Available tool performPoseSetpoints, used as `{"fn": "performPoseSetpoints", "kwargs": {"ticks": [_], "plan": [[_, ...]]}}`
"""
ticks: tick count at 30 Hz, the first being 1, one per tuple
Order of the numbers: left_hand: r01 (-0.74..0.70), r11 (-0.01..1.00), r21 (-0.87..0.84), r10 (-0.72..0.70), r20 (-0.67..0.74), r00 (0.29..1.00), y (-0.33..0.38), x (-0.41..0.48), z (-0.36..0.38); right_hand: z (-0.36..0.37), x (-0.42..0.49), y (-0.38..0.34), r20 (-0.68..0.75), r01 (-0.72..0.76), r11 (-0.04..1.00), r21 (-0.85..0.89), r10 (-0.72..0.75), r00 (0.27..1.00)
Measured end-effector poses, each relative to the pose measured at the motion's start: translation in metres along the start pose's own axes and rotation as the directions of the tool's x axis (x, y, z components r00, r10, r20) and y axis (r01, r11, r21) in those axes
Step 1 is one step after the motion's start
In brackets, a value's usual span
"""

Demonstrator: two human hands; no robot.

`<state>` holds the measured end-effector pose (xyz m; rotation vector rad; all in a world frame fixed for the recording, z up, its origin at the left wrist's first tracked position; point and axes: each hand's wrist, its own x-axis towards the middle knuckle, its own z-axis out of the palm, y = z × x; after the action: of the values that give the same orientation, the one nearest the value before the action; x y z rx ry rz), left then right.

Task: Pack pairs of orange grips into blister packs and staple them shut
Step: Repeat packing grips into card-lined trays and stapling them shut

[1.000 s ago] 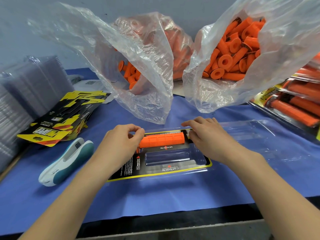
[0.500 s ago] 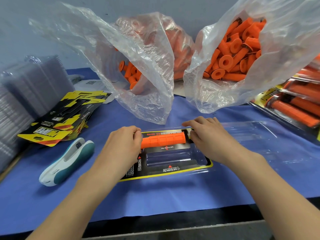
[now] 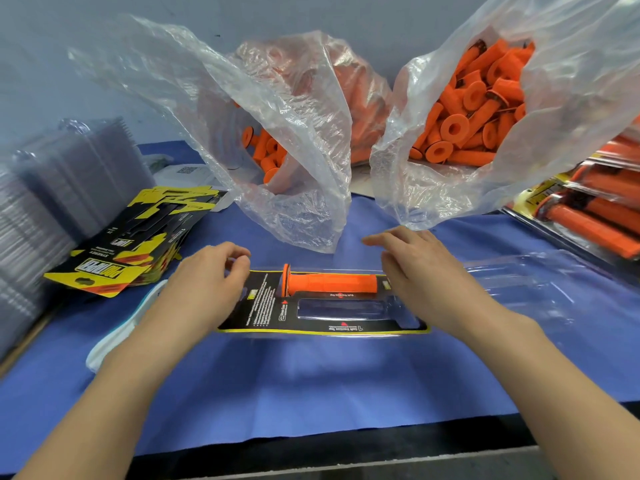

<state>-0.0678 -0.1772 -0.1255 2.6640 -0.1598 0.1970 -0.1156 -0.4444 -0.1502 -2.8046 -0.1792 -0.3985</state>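
Far left: ribbed stack of clear blister shells [image 3: 65, 188], then a fanned pile of glossy black-and-yellow cards [image 3: 138, 237], with a white stapler [image 3: 117, 334] mostly hidden behind the left forearm. Centre: crinkled clear bag [image 3: 277, 140] holding orange grips, a second bag [image 3: 491, 109] at upper right heaped with more. Lower centre on blue cloth [image 3: 311, 382]: open blister pack [image 3: 325, 306], one ridged orange grip [image 3: 330, 283] in the upper cavity, lower cavity empty. Left hand [image 3: 207, 282] loosely curled, right hand [image 3: 419, 268] relaxed with fingers extended, each beside a grip end, grasping nothing. Far right: finished packs [image 3: 595, 216].
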Motion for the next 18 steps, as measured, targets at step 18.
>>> {"fn": "performPoseSetpoints", "kwargs": {"ticks": [18], "plan": [[0.145,0.968,-0.206,-0.121,0.125,0.985,-0.025,0.000,-0.006,-0.009,-0.004,-0.026,0.136,0.038,0.973,0.227,-0.071,0.988]]}}
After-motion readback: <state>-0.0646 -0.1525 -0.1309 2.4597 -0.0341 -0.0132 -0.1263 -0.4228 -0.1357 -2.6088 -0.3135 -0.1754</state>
